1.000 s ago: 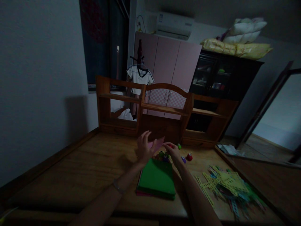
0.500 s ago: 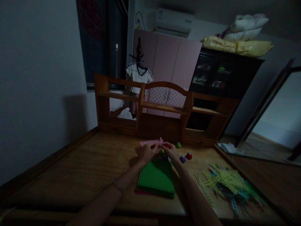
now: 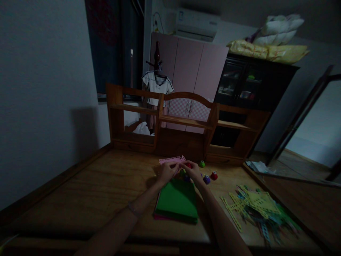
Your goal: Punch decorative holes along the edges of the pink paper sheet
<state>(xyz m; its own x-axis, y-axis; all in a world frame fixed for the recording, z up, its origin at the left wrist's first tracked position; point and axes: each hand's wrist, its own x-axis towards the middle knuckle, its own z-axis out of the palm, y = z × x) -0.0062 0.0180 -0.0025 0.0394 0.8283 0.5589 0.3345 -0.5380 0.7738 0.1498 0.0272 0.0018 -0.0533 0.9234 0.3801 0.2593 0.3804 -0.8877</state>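
Observation:
A pink sheet (image 3: 169, 161) with a row of small dark holes along its edge shows above my hands. My left hand (image 3: 168, 172) has its fingers pinched together at the sheet's lower right part. Against it, my right hand (image 3: 194, 172) is closed too, fingertips meeting the left ones at the pink piece. Just below lies a stack of green sheets (image 3: 177, 201), with pink at its bottom edge. Small round pieces lie around my right hand: a green one (image 3: 202, 164), a red one (image 3: 214, 175) and a purple one (image 3: 206, 180). Others are partly hidden between the hands.
At the right of the wooden table (image 3: 106, 192) lies a loose heap of yellow punched-out sheets (image 3: 262, 204) with green and blue scraps. A wooden shelf unit (image 3: 186, 121) stands along the table's back edge. The wall (image 3: 53, 106) borders the left side.
The upright tip of pink sheet near my fingertips has turned, and more of the sheet lies flat to view. Both hands stay in nearly the same place.

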